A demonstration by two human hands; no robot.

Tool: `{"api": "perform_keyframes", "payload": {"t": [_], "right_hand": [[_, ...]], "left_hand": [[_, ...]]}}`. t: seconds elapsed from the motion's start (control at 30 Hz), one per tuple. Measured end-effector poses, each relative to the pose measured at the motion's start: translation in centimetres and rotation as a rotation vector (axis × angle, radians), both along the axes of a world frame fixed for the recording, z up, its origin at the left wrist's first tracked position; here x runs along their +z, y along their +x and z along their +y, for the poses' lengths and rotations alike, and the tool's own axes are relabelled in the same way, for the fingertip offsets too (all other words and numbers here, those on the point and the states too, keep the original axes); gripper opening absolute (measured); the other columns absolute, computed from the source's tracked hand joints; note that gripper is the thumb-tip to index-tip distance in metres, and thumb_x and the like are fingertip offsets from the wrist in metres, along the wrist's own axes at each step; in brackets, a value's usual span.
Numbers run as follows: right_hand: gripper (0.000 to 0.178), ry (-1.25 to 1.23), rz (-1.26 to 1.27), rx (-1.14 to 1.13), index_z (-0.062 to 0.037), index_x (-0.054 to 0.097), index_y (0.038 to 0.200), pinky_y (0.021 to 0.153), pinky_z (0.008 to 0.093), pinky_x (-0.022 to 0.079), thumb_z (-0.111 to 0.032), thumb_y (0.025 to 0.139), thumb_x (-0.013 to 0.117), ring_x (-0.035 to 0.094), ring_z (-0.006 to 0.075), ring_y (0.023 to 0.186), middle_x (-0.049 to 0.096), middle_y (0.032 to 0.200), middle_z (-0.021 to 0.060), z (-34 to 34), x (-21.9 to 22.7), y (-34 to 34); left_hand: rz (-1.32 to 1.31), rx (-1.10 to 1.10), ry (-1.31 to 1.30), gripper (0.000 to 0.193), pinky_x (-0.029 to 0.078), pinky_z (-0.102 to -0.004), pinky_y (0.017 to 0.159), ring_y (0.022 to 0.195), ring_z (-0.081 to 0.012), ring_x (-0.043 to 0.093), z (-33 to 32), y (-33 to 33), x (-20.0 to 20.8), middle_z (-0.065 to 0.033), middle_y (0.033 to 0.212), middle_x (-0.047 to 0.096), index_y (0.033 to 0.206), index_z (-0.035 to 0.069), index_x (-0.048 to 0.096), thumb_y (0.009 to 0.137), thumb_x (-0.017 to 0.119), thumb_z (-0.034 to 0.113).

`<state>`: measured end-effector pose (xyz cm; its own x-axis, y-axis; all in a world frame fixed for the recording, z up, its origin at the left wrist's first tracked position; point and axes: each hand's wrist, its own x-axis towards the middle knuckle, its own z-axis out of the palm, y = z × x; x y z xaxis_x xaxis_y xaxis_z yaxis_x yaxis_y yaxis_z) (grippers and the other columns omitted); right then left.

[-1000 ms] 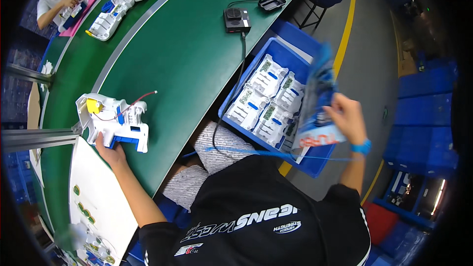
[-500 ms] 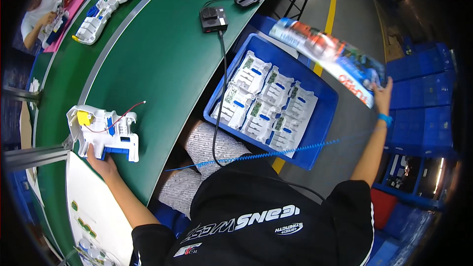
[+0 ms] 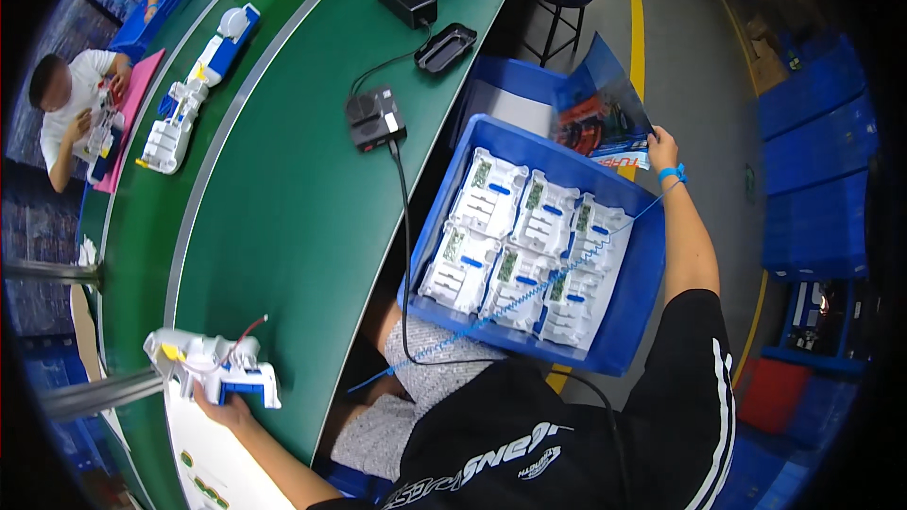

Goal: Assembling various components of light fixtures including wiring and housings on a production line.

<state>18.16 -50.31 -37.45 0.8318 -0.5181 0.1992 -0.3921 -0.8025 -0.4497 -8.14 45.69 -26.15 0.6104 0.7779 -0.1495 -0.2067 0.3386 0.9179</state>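
My left hand (image 3: 223,409), at the near left edge of the green table, grips a white plastic housing (image 3: 210,359) from below. The housing has blue and yellow parts, and a thin red wire sticks up from it. My right hand (image 3: 663,148), wearing a blue wrist strap, pinches the edge of a glossy printed sheet (image 3: 609,104). This sheet is bent and tilted at the far right of a blue bin (image 3: 619,331). In the bin, several white housings (image 3: 489,194) with green circuit boards and blue pieces lie in rows on a white sheet.
A coiled blue cord (image 3: 501,308) crosses over the bin. Behind it stands another blue bin (image 3: 515,71). The table (image 3: 283,189) carries a cabled black device (image 3: 375,119), a black box (image 3: 406,0) and a black tray (image 3: 446,47). A metal bar (image 3: 104,395) juts in at left; a co-worker (image 3: 80,118) sits across.
My right hand has brought the printed sheet in from the right toward the far end of the bin, and the sheet now bends. My left hand keeps hold of the housing, which has tilted. The view has shifted.
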Motion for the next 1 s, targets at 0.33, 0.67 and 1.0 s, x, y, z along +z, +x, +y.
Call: {"api": "perform_keyframes", "payload": {"t": [0.33, 0.67, 1.0], "right_hand": [[0.033, 0.283, -0.109, -0.021, -0.0029, 0.069, 0.122, 0.085, 0.0365, 0.053, -0.017, 0.092, 0.069, 0.070, 0.0238, 0.095, 0.075, 0.104, 0.0141, -0.4, -14.9, 8.4], [0.075, -0.111, 0.547, -0.109, -0.0168, 0.021, 0.160, 0.109, 0.0665, 0.031, -0.043, 0.099, 0.055, 0.044, 0.0431, 0.138, 0.040, 0.156, 0.0152, 8.0, -15.0, 12.6], [0.058, -0.090, 0.209, -0.236, -0.0121, 0.049, 0.145, 0.106, 0.0568, 0.042, -0.022, 0.089, 0.061, 0.052, 0.0400, 0.130, 0.053, 0.142, 0.0193, 7.5, -11.0, 12.3]], "left_hand": [[0.045, -0.047, 0.039, 0.057, 0.049, -0.0517, 0.103, 0.121, -0.0324, 0.060, -0.6, -0.8, 1.1, -0.0153, 0.130, 0.062, 0.142, 0.002, 0.050, 0.099, 0.053, 0.040], [0.189, 0.289, 0.225, 0.056, 0.054, -0.0514, 0.098, 0.119, -0.0337, 0.061, -0.4, -2.2, 1.7, -0.0175, 0.131, 0.060, 0.137, 0.000, 0.052, 0.097, 0.053, 0.038], [0.071, 0.088, 0.116, 0.062, 0.049, -0.0565, 0.105, 0.127, -0.0358, 0.057, -0.2, -1.2, 1.3, -0.0188, 0.138, 0.056, 0.143, 0.000, 0.048, 0.097, 0.054, 0.041]]}}
